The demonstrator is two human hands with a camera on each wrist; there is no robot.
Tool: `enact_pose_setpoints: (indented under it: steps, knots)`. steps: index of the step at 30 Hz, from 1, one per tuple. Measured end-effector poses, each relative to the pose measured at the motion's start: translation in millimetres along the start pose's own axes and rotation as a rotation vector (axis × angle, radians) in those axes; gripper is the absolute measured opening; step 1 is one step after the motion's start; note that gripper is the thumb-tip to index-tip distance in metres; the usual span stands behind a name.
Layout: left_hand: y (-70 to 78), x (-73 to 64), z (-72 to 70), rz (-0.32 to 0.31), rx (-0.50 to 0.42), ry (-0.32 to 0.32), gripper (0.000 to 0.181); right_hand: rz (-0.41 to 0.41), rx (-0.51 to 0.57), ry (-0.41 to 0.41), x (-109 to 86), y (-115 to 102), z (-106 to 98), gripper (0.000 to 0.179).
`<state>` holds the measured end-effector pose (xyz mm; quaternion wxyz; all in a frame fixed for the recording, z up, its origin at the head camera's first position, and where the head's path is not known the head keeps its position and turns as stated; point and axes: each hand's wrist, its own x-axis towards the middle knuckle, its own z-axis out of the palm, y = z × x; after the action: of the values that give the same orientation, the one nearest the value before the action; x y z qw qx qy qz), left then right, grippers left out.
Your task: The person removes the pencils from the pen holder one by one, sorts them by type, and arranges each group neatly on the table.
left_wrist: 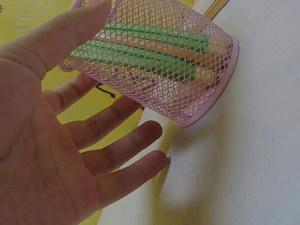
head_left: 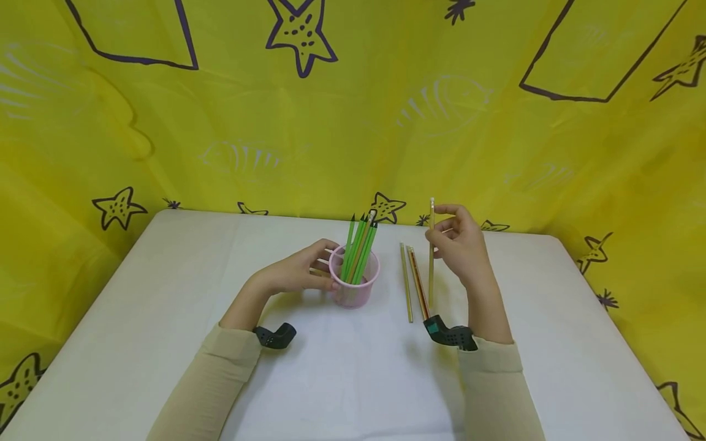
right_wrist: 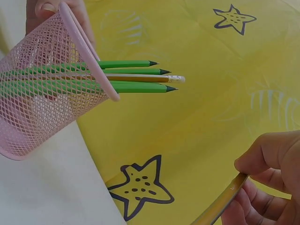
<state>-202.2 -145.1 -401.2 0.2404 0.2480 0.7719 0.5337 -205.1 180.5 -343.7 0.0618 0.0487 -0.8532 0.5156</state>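
Observation:
A pink mesh pencil cup [head_left: 353,297] stands on the table. In it lean several green pencils [right_wrist: 129,87], dark tips up, and one gold pencil [right_wrist: 145,78] with its white eraser end up. My left hand [head_left: 298,267] holds the cup from the left, thumb at the near side near the rim; its lower fingers [left_wrist: 133,145] spread apart from the mesh. To the right of the cup, my right hand [head_left: 460,244] pinches another gold pencil [head_left: 431,275] between thumb and fingers. That pencil is upright, white eraser end at the top.
Two more pencils lie between the cup and my right hand: a thin gold pencil [head_left: 407,288] and a reddish-gold pencil [head_left: 418,282], the latter's near end partly hidden by the right wrist camera [head_left: 449,334]. A yellow patterned curtain [head_left: 353,141] hangs behind the white table [head_left: 353,380].

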Motion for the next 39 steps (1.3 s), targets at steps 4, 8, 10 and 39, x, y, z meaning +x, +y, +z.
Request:
enact_pose_setpoints:
  steps: [4,8,10,39]
  knots:
    - [-0.4,0.6,0.3,-0.001,0.000,-0.003,0.065,0.008,-0.047,-0.015,-0.7,1,-3,0.046]
    - [0.3,0.5,0.1,-0.003,-0.006,-0.004,0.065,0.012,-0.081,-0.029,-0.3,3,-5,0.047]
    - [0.3,0.6,0.1,-0.003,-0.007,-0.004,0.065,0.017,-0.087,-0.032,0.2,4,-5,0.047]
    - [-0.4,-0.4,0.5,-0.006,-0.007,-0.005,0.064,0.202,-0.203,-0.145,5.5,27,-4,0.042]
